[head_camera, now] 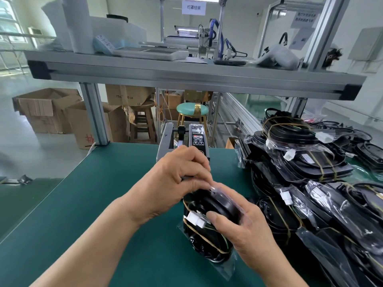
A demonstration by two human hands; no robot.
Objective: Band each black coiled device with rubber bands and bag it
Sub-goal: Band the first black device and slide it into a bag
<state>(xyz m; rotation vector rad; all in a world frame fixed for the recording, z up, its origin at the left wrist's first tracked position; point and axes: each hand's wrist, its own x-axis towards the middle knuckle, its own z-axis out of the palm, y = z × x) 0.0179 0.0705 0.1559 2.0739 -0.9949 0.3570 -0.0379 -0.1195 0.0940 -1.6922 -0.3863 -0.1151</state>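
A black coiled device (207,243) wrapped in yellowish rubber bands sits inside a clear plastic bag (226,266) on the green mat. A white connector (196,219) shows on its wires. My right hand (246,230) grips the device through the bag from the right, thumb next to the connector. My left hand (176,183) is above it, fingers curled, pinching the bag's top edge (211,186).
A tape dispenser machine (199,137) stands just behind my hands. A large pile of bagged, banded black devices (310,175) fills the right side. An aluminium shelf frame (186,75) crosses overhead. Cardboard boxes and stools stand beyond the table's far edge.
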